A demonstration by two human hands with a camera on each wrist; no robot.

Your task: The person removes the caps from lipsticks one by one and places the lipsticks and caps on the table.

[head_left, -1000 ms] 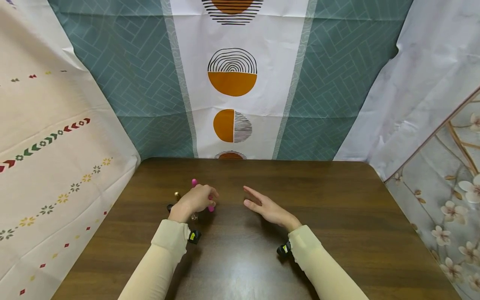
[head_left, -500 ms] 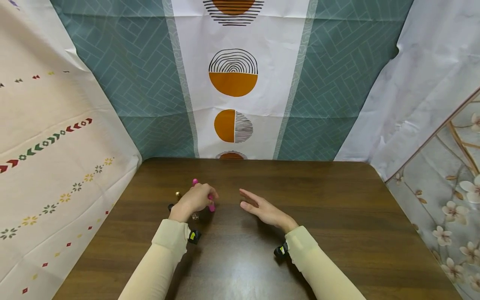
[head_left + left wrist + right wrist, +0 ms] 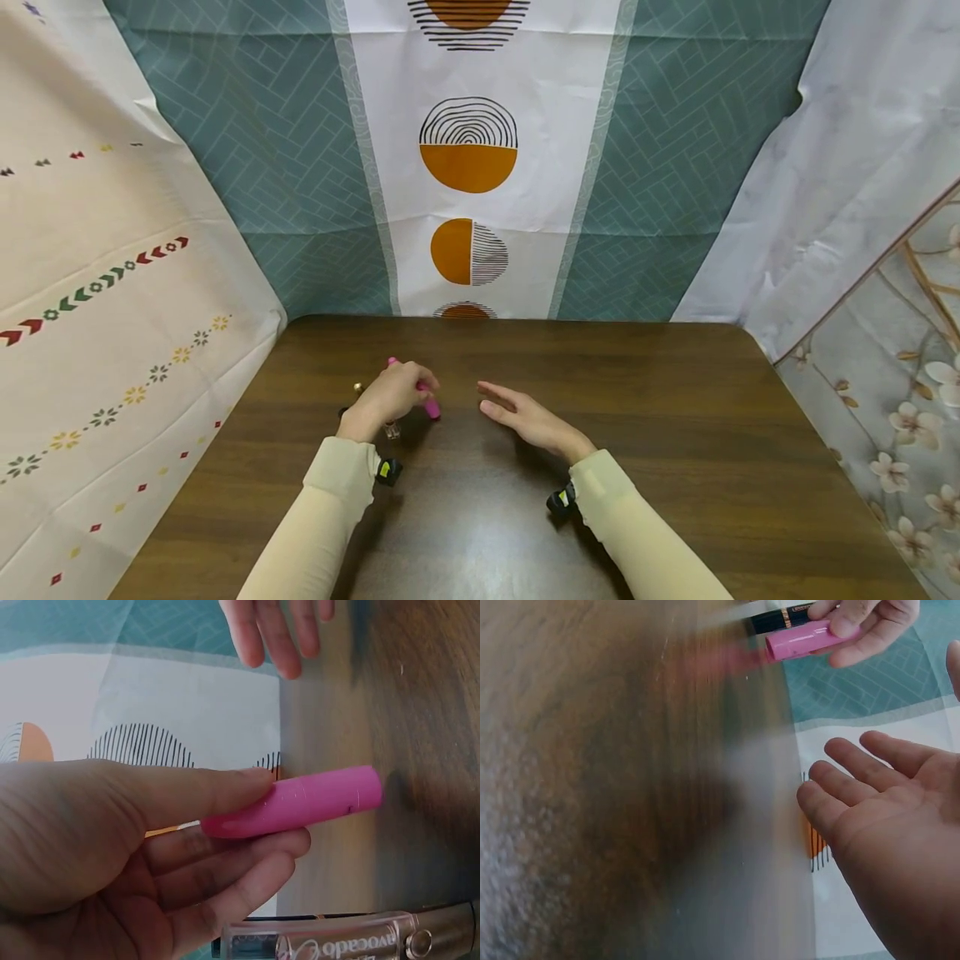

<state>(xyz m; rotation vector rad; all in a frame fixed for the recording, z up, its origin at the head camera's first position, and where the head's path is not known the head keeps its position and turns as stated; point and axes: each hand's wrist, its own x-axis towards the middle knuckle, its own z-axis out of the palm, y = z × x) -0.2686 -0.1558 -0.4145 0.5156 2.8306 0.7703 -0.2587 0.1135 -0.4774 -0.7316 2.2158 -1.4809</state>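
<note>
While the left hand pinches a pink tube — right hand unfurled — cloth backs the brown table.

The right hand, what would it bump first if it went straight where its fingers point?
In the head view, the right hand points toward the left hand, so probably that hand or the pink tube it pinches. Which comes first is unclear; depth is hard to judge.

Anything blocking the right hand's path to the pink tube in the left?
Nothing visible stands between the right hand and the pink tube; the left hand pinches it, one end protruding.
</note>
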